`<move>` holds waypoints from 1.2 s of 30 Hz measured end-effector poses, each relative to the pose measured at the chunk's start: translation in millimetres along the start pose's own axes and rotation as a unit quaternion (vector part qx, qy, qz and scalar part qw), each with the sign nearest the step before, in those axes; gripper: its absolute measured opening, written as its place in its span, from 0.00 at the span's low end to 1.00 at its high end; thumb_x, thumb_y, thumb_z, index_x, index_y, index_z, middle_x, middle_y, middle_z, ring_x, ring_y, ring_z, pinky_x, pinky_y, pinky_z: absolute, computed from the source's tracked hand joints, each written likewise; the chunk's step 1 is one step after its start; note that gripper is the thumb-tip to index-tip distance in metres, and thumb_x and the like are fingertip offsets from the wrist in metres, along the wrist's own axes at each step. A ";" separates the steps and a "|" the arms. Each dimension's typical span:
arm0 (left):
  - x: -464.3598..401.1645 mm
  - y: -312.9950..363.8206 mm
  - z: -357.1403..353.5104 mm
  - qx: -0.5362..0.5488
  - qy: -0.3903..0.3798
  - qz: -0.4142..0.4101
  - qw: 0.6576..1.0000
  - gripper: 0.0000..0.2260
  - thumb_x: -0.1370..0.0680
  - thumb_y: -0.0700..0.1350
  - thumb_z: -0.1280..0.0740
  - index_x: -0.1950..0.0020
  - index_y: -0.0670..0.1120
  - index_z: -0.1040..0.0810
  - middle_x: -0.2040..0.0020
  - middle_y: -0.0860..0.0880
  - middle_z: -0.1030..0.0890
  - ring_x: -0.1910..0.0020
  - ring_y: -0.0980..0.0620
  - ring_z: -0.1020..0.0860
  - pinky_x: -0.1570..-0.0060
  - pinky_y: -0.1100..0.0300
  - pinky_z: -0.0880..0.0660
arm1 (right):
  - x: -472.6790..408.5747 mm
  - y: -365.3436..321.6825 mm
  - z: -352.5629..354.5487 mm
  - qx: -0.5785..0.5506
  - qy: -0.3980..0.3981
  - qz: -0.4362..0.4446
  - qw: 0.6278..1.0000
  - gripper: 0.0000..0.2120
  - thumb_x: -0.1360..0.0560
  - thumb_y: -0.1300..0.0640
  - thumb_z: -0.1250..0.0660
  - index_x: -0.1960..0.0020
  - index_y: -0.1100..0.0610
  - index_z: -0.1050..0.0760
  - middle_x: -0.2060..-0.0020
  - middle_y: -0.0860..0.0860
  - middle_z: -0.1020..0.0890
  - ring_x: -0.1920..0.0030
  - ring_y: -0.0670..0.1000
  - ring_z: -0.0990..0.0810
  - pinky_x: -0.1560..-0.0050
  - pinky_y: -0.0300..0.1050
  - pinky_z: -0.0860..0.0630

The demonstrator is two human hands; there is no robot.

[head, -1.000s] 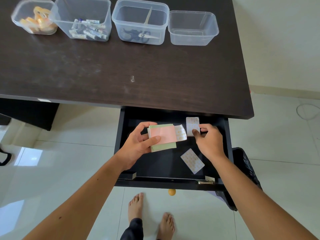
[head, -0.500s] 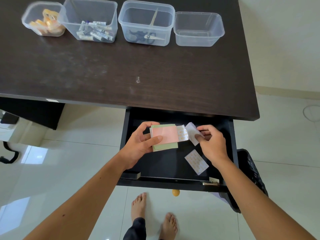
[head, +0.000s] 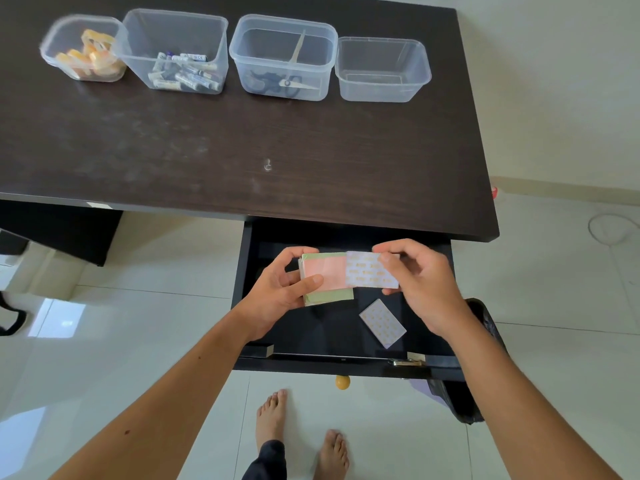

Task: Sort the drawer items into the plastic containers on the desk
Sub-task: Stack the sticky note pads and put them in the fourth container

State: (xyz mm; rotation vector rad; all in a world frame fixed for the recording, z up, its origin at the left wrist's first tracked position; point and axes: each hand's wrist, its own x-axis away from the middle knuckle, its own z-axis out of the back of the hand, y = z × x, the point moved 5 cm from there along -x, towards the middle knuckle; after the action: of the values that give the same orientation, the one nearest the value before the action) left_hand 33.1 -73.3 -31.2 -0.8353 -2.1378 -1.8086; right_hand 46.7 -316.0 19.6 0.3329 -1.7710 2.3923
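Observation:
Over the open black drawer (head: 249, 258), my left hand (head: 277, 294) grips a stack of pink and green sticky notes (head: 325, 278). My right hand (head: 420, 284) pinches a white patterned note pad (head: 369, 270) and holds it against the right end of the stack. Another patterned pad (head: 382, 323) lies flat on the drawer floor below my right hand. At the back of the desk (head: 242, 143) stand four clear containers: one with orange tape rolls (head: 85, 50), one with markers (head: 176, 53), one with scissors (head: 282, 57) and an empty one (head: 382, 69).
A yellow round knob (head: 342, 382) sticks out of the drawer front. A black bin bag (head: 481, 362) sits on the white tiled floor right of the drawer. My bare feet (head: 301, 434) stand below the drawer. A small white speck (head: 267, 165) lies mid-desk.
My right hand lifted the patterned pad from the drawer's back and brought it left against the stack in my left hand. The camera view shifted slightly.

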 end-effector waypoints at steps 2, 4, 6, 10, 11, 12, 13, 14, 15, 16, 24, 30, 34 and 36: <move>1.2 0.5 -3.9 -0.002 -0.009 -0.002 1.000 0.27 0.28 0.49 0.24 0.30 0.55 0.27 0.35 0.44 0.17 0.36 0.42 0.18 0.40 0.44 0.18 | -2.9 -1.6 -9.6 0.028 -0.018 0.002 0.999 0.07 0.17 0.56 0.31 0.43 0.47 0.15 0.51 0.48 0.14 0.53 0.46 0.14 0.60 0.40 0.18; 2.5 0.8 -7.0 -0.004 -0.015 -0.001 1.000 0.27 0.28 0.49 0.24 0.30 0.55 0.27 0.35 0.45 0.17 0.36 0.44 0.17 0.40 0.45 0.17 | -5.3 -1.6 -17.0 0.042 -0.032 0.001 0.999 0.08 0.18 0.56 0.30 0.42 0.47 0.16 0.50 0.48 0.14 0.54 0.46 0.14 0.60 0.39 0.18; 3.3 0.6 -8.9 -0.007 -0.020 -0.001 1.000 0.27 0.28 0.49 0.24 0.30 0.55 0.27 0.36 0.45 0.16 0.36 0.44 0.17 0.40 0.45 0.18 | -6.8 0.0 -23.7 0.031 -0.044 0.001 0.999 0.10 0.19 0.58 0.28 0.40 0.47 0.16 0.47 0.50 0.16 0.48 0.47 0.13 0.59 0.40 0.16; 5.4 0.7 -8.7 -0.009 -0.021 -0.007 1.000 0.26 0.27 0.49 0.24 0.30 0.55 0.27 0.36 0.45 0.16 0.35 0.45 0.18 0.39 0.44 0.18 | -8.3 2.7 -31.6 0.032 -0.026 -0.006 0.999 0.14 0.22 0.56 0.24 0.39 0.46 0.18 0.49 0.51 0.16 0.47 0.50 0.14 0.57 0.45 0.13; 6.0 0.6 -8.2 -0.009 -0.020 -0.010 1.000 0.26 0.26 0.49 0.25 0.30 0.55 0.27 0.37 0.46 0.16 0.35 0.46 0.18 0.39 0.45 0.18 | -8.2 3.2 -32.5 0.041 -0.017 -0.008 0.999 0.13 0.23 0.55 0.23 0.39 0.47 0.18 0.50 0.50 0.16 0.48 0.50 0.14 0.56 0.46 0.13; 6.8 0.8 -7.9 -0.008 -0.019 -0.012 1.000 0.25 0.26 0.49 0.25 0.30 0.54 0.27 0.38 0.46 0.15 0.36 0.46 0.17 0.40 0.46 0.18 | -7.9 3.4 -32.8 0.052 -0.008 -0.008 0.999 0.13 0.23 0.53 0.23 0.40 0.48 0.18 0.51 0.48 0.15 0.49 0.50 0.14 0.55 0.47 0.13; 7.6 1.2 -8.0 -0.008 -0.018 -0.014 1.000 0.25 0.25 0.49 0.26 0.30 0.54 0.27 0.38 0.46 0.15 0.36 0.47 0.17 0.40 0.47 0.17 | -7.4 3.5 -33.1 0.064 -0.003 -0.006 0.998 0.13 0.23 0.52 0.22 0.40 0.49 0.18 0.51 0.47 0.15 0.50 0.49 0.14 0.55 0.45 0.14; 8.5 1.2 -8.3 -0.006 -0.018 -0.013 1.000 0.25 0.25 0.50 0.26 0.30 0.54 0.27 0.38 0.46 0.15 0.36 0.47 0.17 0.40 0.48 0.17 | -6.4 2.8 -33.7 0.076 0.002 -0.004 0.997 0.13 0.24 0.51 0.22 0.40 0.49 0.18 0.52 0.45 0.16 0.50 0.47 0.15 0.55 0.42 0.15; 9.0 1.2 -9.1 -0.004 -0.018 -0.012 1.000 0.25 0.26 0.51 0.27 0.30 0.54 0.27 0.38 0.45 0.15 0.37 0.47 0.17 0.41 0.49 0.17 | -5.3 2.2 -34.7 0.087 0.006 -0.001 0.996 0.13 0.24 0.51 0.22 0.40 0.50 0.18 0.52 0.45 0.16 0.51 0.46 0.16 0.56 0.38 0.17; 9.4 1.0 -9.7 -0.003 -0.017 -0.011 1.000 0.25 0.26 0.52 0.27 0.30 0.54 0.27 0.38 0.45 0.15 0.37 0.47 0.16 0.41 0.50 0.17 | -4.3 1.7 -35.7 0.095 0.010 0.001 0.995 0.14 0.24 0.51 0.22 0.40 0.50 0.18 0.52 0.44 0.16 0.52 0.45 0.16 0.57 0.34 0.19; 4.6 -3.8 -8.9 0.000 0.010 0.001 1.000 0.22 0.24 0.44 0.25 0.32 0.54 0.26 0.41 0.47 0.14 0.40 0.47 0.15 0.43 0.50 0.16 | -1.3 4.7 -38.9 0.081 0.018 0.005 0.997 0.13 0.24 0.52 0.22 0.41 0.50 0.18 0.51 0.45 0.16 0.51 0.44 0.17 0.56 0.33 0.19; 3.4 -3.3 -7.6 0.000 0.013 0.004 1.000 0.21 0.24 0.45 0.25 0.32 0.53 0.25 0.41 0.48 0.13 0.40 0.48 0.15 0.43 0.50 0.16 | 1.3 20.3 -21.1 0.031 0.042 -0.030 0.998 0.08 0.18 0.45 0.31 0.44 0.48 0.17 0.51 0.45 0.14 0.48 0.46 0.15 0.46 0.47 0.16; 1.6 -1.4 -6.5 0.004 0.015 0.003 1.000 0.22 0.25 0.46 0.25 0.33 0.53 0.25 0.40 0.48 0.14 0.40 0.48 0.15 0.43 0.49 0.16 | 1.5 48.1 0.9 0.127 0.049 -0.072 0.988 0.06 0.19 0.50 0.29 0.44 0.50 0.17 0.52 0.44 0.15 0.51 0.45 0.16 0.49 0.41 0.19; 1.2 -0.8 -7.2 0.003 0.012 0.002 1.000 0.23 0.27 0.48 0.24 0.33 0.53 0.25 0.41 0.48 0.14 0.40 0.48 0.15 0.42 0.49 0.17 | 1.5 69.1 3.5 0.205 0.009 -0.111 0.972 0.12 0.23 0.52 0.23 0.41 0.52 0.17 0.51 0.45 0.16 0.49 0.47 0.16 0.55 0.35 0.24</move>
State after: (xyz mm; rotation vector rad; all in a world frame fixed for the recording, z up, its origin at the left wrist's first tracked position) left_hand 30.3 -80.0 -29.7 -0.8113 -2.1239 -1.8007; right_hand 28.4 -339.7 -42.8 0.5231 -1.1472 2.5627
